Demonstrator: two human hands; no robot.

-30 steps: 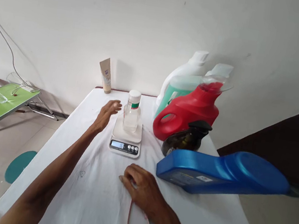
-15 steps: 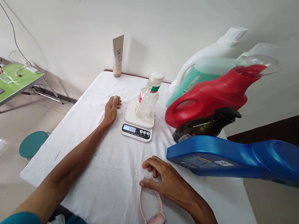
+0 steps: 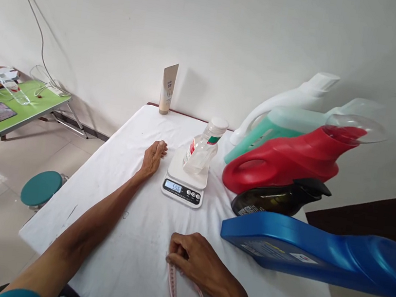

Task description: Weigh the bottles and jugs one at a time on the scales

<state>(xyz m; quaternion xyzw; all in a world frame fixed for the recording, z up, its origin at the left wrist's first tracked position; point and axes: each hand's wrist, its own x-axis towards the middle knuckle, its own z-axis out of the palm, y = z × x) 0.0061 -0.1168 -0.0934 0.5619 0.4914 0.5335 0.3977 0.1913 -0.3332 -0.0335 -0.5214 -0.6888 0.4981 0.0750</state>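
Near the frame's centre, the left hand (image 3: 153, 157) lies flat and empty beside the scale (image 3: 186, 182) bearing a clear bottle (image 3: 202, 147), while lower down the right hand (image 3: 192, 259) curls over a pink strap (image 3: 175, 295), jugs (image 3: 285, 158) crowding right.

The table (image 3: 126, 237) wears matt white cloth; beside the plastic scale (image 3: 186, 180), a clear glossy plastic bottle (image 3: 202, 150) and shiny plastic jugs (image 3: 284, 163).
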